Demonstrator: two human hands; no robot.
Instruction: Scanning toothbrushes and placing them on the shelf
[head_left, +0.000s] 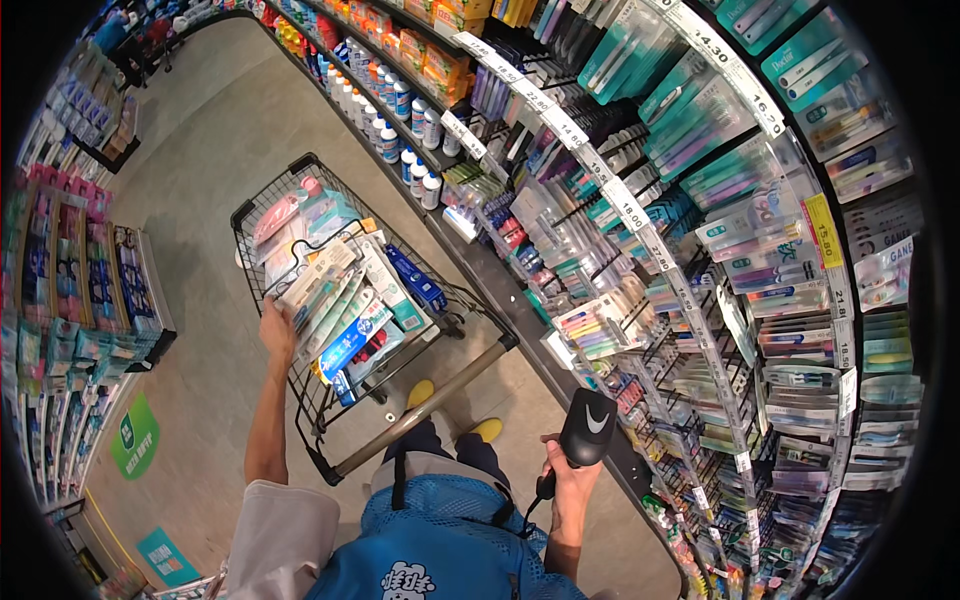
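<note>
A black handheld barcode scanner (589, 424) is gripped in my right hand (574, 476), to the right of my body. A dark cord hangs from its handle. My left hand (279, 330) is at the left side of a wire shopping cart (427, 397), beside packaged toothbrushes (322, 296). Whether its fingers hold the cart's rim or a pack is hidden. Inside the cart lie a blue toothpaste box (349, 345), a dark blue box (414, 277), more packs on card and a pink package (276, 217). A black wire hook or handle (304, 247) crosses the goods.
Shelves of hanging toothbrush packs (600, 322) with a price strip (630, 210) line the right side. White and blue bottles (390, 139) stand farther along. Another display shelf (90, 262) is on the left. The floor (187, 195) runs between, with a green floor sticker (135, 436).
</note>
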